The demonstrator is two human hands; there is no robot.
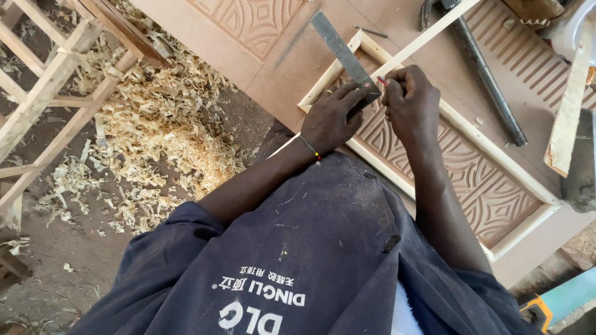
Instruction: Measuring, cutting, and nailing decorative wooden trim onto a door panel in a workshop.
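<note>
Left hand (332, 118) pressed flat, fingers spread, on the dark stock of a metal try square (345, 56); steel blade slanting up and away from the hand across the pale wooden strip (428, 34). Right hand (411, 102) just right of the square, grip pinched on a small red-tipped pencil (381, 80), tip touching the strip right beside the square's blade. Strip lying diagonally over the top corner of the light wooden frame (472, 133), itself resting on a carved brown door panel (459, 164) that serves as tabletop. Beaded bracelet (310, 149) on the left wrist, below the square. Long dark metal bar (487, 80) to the right of the square, well apart from both hands. Heap of wood shavings (161, 124) on the ground far left of the square, beside a bare timber frame (49, 93). Dark blue work coat (298, 248) below the square, nearest the camera.
</note>
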